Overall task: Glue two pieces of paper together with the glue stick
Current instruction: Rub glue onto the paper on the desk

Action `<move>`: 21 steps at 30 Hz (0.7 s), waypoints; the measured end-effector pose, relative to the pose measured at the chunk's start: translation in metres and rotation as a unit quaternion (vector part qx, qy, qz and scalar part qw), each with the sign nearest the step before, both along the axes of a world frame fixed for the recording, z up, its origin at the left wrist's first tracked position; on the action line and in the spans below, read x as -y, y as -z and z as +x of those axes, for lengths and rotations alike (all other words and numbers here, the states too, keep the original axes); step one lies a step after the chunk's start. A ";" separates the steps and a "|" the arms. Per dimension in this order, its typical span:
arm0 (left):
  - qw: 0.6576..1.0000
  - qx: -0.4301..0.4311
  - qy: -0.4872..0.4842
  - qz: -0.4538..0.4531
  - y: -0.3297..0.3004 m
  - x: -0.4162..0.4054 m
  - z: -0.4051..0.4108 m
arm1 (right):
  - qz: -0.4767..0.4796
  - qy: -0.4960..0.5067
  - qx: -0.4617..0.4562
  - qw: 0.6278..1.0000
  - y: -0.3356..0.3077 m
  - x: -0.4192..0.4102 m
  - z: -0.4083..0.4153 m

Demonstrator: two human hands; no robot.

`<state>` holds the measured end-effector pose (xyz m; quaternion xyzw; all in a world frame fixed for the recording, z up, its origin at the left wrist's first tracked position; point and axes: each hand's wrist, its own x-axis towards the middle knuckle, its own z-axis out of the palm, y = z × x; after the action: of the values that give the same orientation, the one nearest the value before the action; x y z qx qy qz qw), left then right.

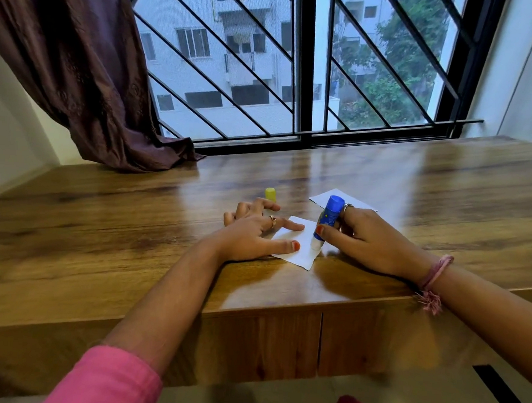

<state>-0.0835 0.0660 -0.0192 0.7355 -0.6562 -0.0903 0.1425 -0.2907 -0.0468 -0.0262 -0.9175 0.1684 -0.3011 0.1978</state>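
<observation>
A small white paper [299, 250] lies on the wooden table [132, 224] near its front edge. My left hand [256, 232] presses on the paper's left part with straight thumb and forefinger. My right hand [371, 239] grips a blue glue stick [327, 220], tilted, with its white tip down on the paper's right side. A second white paper [324, 198] lies just behind, partly hidden by the stick and my right hand. The yellow cap [270, 193] stands on the table behind my left hand.
A dark curtain [94, 81] drapes onto the table's back left. A barred window [297, 78] runs along the back edge. Cabinet doors [281, 342] sit under the tabletop's front edge.
</observation>
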 end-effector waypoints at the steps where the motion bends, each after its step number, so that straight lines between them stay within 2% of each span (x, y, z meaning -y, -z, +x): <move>1: 1.000 -0.002 0.000 0.000 0.000 0.000 0.000 | -0.002 0.005 0.000 1.000 0.000 0.000 0.000; 4: 1.000 0.000 0.001 0.001 0.001 0.000 0.001 | -0.005 0.031 0.002 0.999 -0.001 0.002 0.000; 8: 1.000 -0.003 0.003 0.000 0.001 0.001 0.001 | 0.001 0.009 0.006 1.000 0.000 0.001 0.000; 12: 1.000 -0.006 0.005 0.001 0.002 0.000 0.002 | -0.011 0.055 -0.007 0.998 0.001 0.005 0.000; 16: 1.000 -0.004 0.004 -0.001 0.002 0.001 0.002 | 0.003 0.027 -0.008 1.000 0.001 0.003 0.000; 21: 1.000 -0.003 0.002 0.002 0.000 0.000 0.001 | 0.015 0.070 -0.005 0.997 -0.001 0.004 0.001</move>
<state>-0.0824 0.0655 -0.0196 0.7341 -0.6572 -0.0940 0.1430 -0.2895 -0.0506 -0.0254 -0.9017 0.2380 -0.3075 0.1890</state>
